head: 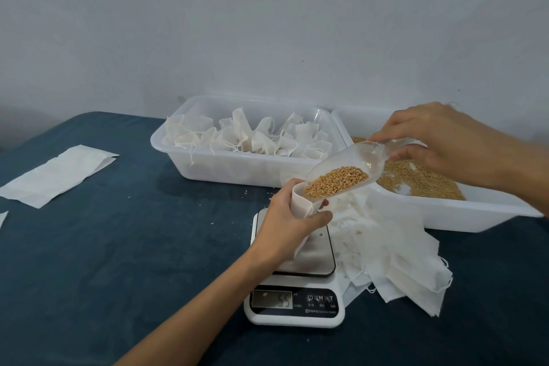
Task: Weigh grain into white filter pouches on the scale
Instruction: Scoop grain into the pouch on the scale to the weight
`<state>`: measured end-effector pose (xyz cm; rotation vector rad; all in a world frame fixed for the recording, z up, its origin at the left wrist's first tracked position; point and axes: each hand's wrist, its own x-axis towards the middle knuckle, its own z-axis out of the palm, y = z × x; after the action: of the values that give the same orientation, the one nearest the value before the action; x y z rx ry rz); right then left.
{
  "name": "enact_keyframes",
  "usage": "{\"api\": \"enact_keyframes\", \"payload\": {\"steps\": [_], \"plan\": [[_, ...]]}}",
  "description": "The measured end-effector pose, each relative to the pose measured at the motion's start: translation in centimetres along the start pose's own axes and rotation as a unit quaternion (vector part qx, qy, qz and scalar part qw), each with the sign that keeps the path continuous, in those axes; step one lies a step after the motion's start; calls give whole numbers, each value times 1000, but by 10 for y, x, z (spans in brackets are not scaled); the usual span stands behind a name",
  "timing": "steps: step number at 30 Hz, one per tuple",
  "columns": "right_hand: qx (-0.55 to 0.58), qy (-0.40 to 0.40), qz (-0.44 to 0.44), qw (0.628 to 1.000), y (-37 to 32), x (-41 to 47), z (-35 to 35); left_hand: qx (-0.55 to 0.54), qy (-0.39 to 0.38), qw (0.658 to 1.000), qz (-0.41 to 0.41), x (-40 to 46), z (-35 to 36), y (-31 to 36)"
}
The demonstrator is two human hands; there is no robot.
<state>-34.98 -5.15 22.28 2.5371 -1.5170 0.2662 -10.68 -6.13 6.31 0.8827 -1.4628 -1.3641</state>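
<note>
The scale (294, 303) readout is too blurred to read. The left hand (289, 223) hides most of the pouch (300, 202). The grain tray (463, 211) runs off the right edge.

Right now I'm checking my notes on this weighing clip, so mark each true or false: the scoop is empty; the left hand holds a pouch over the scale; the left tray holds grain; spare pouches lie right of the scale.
1. The scoop is empty: false, it carries grain.
2. The left hand holds a pouch over the scale: true.
3. The left tray holds grain: false, it holds filled pouches.
4. Spare pouches lie right of the scale: true.
</note>
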Motion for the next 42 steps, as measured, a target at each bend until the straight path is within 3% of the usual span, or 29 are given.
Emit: {"api": "enact_keyframes", "payload": {"steps": [42], "plan": [[-5, 1, 4, 1000, -1, 2, 1, 14, 5, 1000, -20, 2, -7, 1]]}}
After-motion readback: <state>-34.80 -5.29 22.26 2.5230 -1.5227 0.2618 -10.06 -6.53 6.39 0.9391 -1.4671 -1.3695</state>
